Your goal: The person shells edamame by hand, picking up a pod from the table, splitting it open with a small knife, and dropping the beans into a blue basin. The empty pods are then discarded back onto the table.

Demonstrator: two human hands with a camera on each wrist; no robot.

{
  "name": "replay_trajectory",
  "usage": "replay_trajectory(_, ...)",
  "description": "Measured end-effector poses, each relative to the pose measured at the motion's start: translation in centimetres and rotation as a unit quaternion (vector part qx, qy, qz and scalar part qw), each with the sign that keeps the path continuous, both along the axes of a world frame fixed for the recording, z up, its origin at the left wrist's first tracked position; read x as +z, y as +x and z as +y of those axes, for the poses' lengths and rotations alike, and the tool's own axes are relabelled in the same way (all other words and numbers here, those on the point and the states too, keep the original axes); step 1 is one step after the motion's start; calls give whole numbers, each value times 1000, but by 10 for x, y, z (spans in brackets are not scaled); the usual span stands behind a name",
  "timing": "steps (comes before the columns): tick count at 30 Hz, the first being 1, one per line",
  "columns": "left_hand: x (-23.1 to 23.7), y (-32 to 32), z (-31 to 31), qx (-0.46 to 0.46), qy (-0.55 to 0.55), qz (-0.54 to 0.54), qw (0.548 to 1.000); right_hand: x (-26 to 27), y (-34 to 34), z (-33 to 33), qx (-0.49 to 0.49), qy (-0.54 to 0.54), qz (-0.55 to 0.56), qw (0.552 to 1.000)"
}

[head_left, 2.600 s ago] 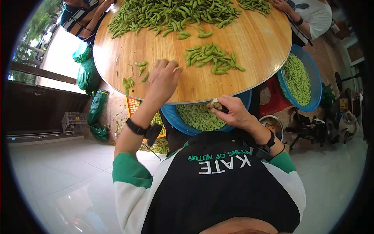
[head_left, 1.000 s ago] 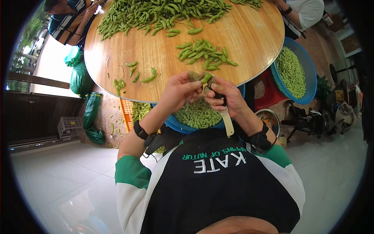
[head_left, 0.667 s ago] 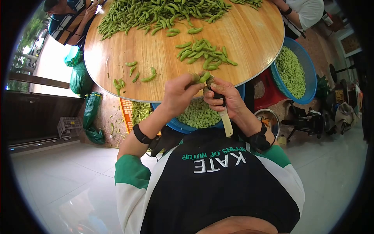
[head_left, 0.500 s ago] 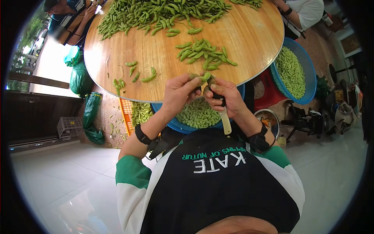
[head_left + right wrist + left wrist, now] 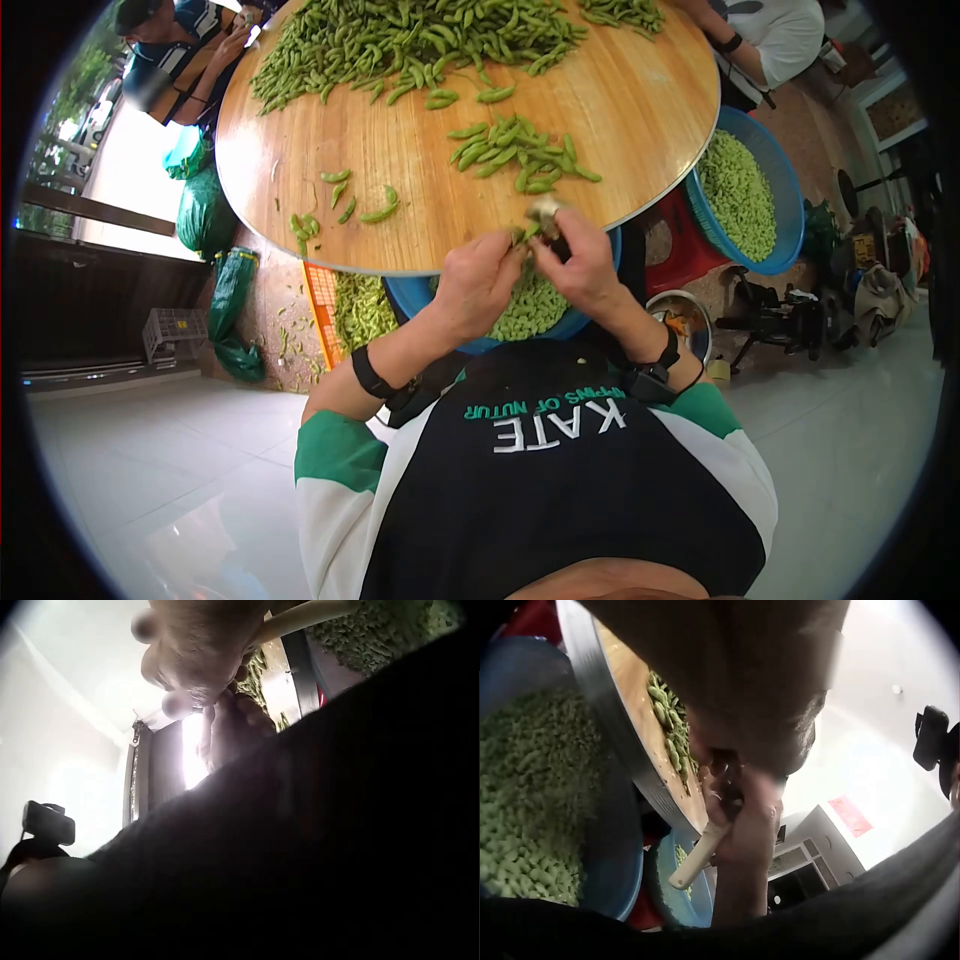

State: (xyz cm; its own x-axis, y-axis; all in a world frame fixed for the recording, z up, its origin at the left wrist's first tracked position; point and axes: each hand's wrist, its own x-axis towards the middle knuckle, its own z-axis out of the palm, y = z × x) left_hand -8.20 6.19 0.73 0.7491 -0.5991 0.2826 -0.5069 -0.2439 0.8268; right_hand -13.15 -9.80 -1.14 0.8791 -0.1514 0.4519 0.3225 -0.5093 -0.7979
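The left hand (image 5: 483, 285) pinches a green soybean pod (image 5: 532, 232) at its fingertips, just in front of the right hand (image 5: 580, 258), whose fingertips are close to the same pod; motion blurs the spot, so whether both hands touch it cannot be told. The right hand is curled round a cream-handled tool (image 5: 699, 857), its handle jutting from the palm in the left wrist view and its working end hidden among the fingers. Both hands are at the near edge of the round wooden tabletop (image 5: 645, 110), above a blue basin (image 5: 405, 298) of shelled beans (image 5: 528, 308). Just beyond the hands lies a small pile of pods (image 5: 515, 150), and farther beyond it a large heap of pods (image 5: 420, 45). A few loose pods (image 5: 380, 210) lie beyond and to the left of the left hand. Below the left hand, to its left, stands an orange basket (image 5: 322, 310) holding green husks or pods (image 5: 360, 308). To the right of the right hand are a red stool (image 5: 685, 245) and a second blue basin (image 5: 788, 240), also filled with shelled beans.
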Motion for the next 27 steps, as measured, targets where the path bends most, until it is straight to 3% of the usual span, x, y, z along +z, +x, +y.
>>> replay_trajectory(1, 1, -2, 0, -3, -8, -8, 1000, -3, 0, -4, 0, -62, -28, 998)
replay_trajectory(3, 2, -8, 0, -6, 39, -28, 999, -9, 0, -6, -6, -74, -40, 996)
replay_trajectory(5, -3, -11, -2, -12, 10, -52, 999, -11, 0, -9, -2, -79, -30, 996)
replay_trajectory(8, 0, -13, -1, 28, 12, 175, 984, -6, -7, -12, 27, -75, -21, 997)
replay_trajectory(9, -2, -12, 1, 25, 9, 169, 985, -6, -8, -11, 51, -58, -16, 997)
replay_trajectory(11, -12, -10, 2, 3, 20, 269, 963, -4, -13, -10, 74, -72, -30, 994)
replay_trajectory(12, -20, -10, 2, 0, 20, 270, 963, -4, -16, -9, 101, -81, -36, 991)
replay_trajectory(14, -36, -12, 3, -33, 47, 145, 988, -1, -19, -6, 116, -89, -40, 988)
replay_trajectory(21, -54, -22, -8, -7, 53, 142, 988, -9, -25, -4, 128, -113, -23, 985)
replay_trajectory(24, -47, -19, -2, -48, 75, 184, 979, -12, -24, -8, 120, -102, -20, 987)
replay_trajectory(27, -33, -20, 8, -101, 86, 108, 985, -18, -26, -21, 47, -49, 73, 995)
